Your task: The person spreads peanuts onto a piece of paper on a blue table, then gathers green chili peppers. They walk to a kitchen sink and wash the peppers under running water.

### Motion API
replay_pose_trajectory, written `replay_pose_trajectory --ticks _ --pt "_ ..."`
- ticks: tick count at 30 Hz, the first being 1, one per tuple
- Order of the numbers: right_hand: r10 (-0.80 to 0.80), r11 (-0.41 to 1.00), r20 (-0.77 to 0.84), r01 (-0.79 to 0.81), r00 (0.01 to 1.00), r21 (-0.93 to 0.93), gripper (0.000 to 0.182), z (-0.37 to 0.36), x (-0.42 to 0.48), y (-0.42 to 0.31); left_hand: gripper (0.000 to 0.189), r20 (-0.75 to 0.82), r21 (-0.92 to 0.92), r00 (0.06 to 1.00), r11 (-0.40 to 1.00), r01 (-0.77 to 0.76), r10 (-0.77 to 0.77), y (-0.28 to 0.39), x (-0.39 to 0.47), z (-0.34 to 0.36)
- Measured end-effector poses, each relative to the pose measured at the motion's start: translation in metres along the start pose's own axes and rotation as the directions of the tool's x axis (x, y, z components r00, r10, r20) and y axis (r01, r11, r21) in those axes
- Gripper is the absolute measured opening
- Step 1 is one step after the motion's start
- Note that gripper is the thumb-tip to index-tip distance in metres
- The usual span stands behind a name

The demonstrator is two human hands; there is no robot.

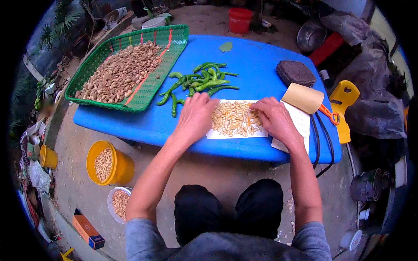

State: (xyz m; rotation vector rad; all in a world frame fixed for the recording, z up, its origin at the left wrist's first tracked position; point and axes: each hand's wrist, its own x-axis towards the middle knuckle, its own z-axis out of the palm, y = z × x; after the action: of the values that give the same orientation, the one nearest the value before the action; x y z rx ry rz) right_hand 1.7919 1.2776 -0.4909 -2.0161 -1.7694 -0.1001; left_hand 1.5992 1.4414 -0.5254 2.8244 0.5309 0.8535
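A sheet of white paper [214,134] lies at the front edge of the blue table [143,122], covered with pale melon-type seeds [233,119] and a few orange bits. My left hand [197,112] rests at the paper's left edge, its fingertips bent down beside the seeds. From the right, my right hand [276,117] reaches over the paper with thumb and fingers close together at the seeds. Whether either hand pinches a seed or the paper is hidden by the fingers. Several long green chili peppers [209,78] lie heaped just beyond my left hand.
A green woven basket [173,58] of unshelled peanuts [120,73] stands on the left. At right are an open notebook [302,124] with writing, a dark case [295,73] and black straps [323,140]. A yellow bucket [125,166] and white tub [112,208] stand on the floor.
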Motion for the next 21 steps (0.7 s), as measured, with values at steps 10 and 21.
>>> replay_pose_trajectory --ticks 10,21 --pt "0.057 0.998 0.075 -0.057 0.996 0.004 0.021 -0.003 0.006 0.008 0.029 0.087 0.021 0.996 1.0 -0.019 0.017 0.003 0.003 -0.004" --pt "0.052 0.992 0.054 -0.057 0.997 0.11 0.024 -0.018 -0.009 0.007 0.03 0.086 -0.023 0.995 0.999 -0.04 0.042 0.005 -0.006 -0.009"
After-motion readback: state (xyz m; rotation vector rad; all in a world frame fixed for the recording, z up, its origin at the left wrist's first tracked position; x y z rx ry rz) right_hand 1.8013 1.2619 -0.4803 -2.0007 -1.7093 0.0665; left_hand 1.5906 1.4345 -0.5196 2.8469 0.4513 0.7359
